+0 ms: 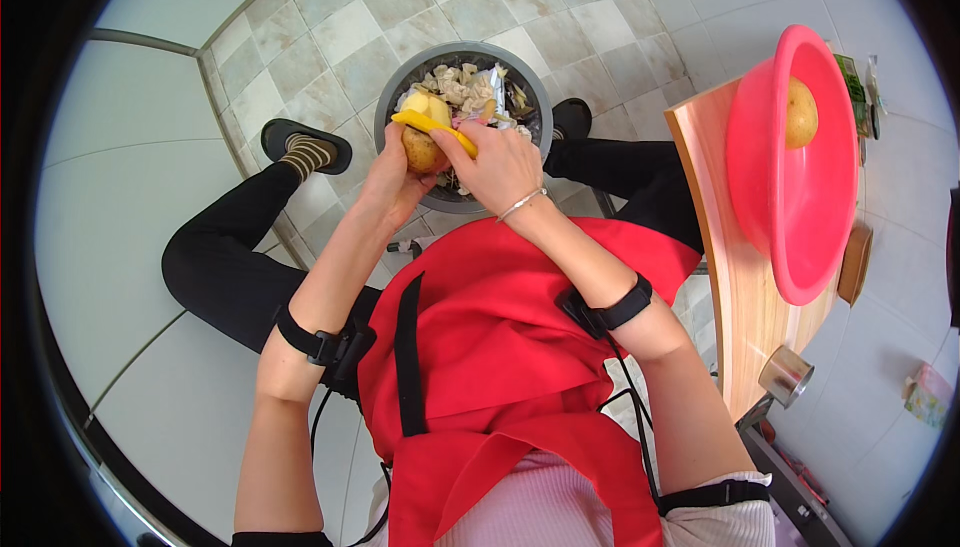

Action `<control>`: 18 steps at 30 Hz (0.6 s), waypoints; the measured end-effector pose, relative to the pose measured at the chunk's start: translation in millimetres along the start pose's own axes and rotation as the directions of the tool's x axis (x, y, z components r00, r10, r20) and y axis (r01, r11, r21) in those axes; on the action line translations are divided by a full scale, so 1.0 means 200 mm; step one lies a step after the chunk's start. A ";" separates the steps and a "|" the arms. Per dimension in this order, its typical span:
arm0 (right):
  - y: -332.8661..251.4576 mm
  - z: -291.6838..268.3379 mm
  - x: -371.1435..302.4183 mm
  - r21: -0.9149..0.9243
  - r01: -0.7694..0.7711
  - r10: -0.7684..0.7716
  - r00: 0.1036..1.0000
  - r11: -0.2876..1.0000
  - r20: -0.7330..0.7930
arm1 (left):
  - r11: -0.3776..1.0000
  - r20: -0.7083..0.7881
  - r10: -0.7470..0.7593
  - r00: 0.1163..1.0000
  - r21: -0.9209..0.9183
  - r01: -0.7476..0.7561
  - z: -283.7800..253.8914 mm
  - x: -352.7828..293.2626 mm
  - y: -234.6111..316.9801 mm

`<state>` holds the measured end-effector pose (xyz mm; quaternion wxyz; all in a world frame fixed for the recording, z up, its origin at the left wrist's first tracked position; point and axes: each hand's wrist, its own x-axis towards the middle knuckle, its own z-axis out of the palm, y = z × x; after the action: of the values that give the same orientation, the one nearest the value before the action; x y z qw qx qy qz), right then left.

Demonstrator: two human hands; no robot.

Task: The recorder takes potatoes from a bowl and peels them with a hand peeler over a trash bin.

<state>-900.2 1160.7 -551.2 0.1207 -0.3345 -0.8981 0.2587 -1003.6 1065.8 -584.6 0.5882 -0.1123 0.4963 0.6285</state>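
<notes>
A red apron [490, 317] over a pale ribbed shirt [530, 507] lies closest, filling the lower middle of the view. Beyond it, a partly peeled potato [424, 154] sits above a grey bin [547, 127], its bared yellow flesh at the far end and brown skin nearer the body. The left hand [388, 179] grasps this potato from its left and underside. The right hand [497, 164] is closed around a yellow peeler [438, 130], which lies across the potato. Pale and dark scraps [462, 87] fill much of the bin below.

A thin bracelet [522, 205] circles the right wrist, and a black strap with a small device is fastened around each arm. The bin stands between the person's feet, which wear dark slippers [338, 155]; a striped sock [307, 154] shows on the left one. To the right, a wooden counter [712, 227] carries a pink basin [812, 222] with a whole potato [801, 115] inside, and a metal cup [787, 375] nearer the body. Checkered tiles [470, 17] cover the floor.
</notes>
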 end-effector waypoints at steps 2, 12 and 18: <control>0.03 0.03 0.04 -0.021 -0.027 0.027 1.000 0.999 0.001 | 0.994 -0.073 -0.055 0.996 0.093 0.062 0.03 -0.02 0.00; 0.11 0.06 0.13 -0.132 -0.103 0.118 0.987 0.986 0.108 | 0.992 0.001 -0.123 0.992 0.018 0.123 -0.02 0.02 -0.09; 0.22 0.16 0.19 -0.238 -0.163 0.210 0.959 0.957 0.189 | 0.985 -0.031 -0.136 0.990 0.103 0.139 -0.05 0.01 -0.08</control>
<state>-916.8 1201.9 -601.6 -0.0388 -0.4000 -0.8931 0.2021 -994.4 1056.1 -599.2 0.6292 -0.1229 0.5268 0.5580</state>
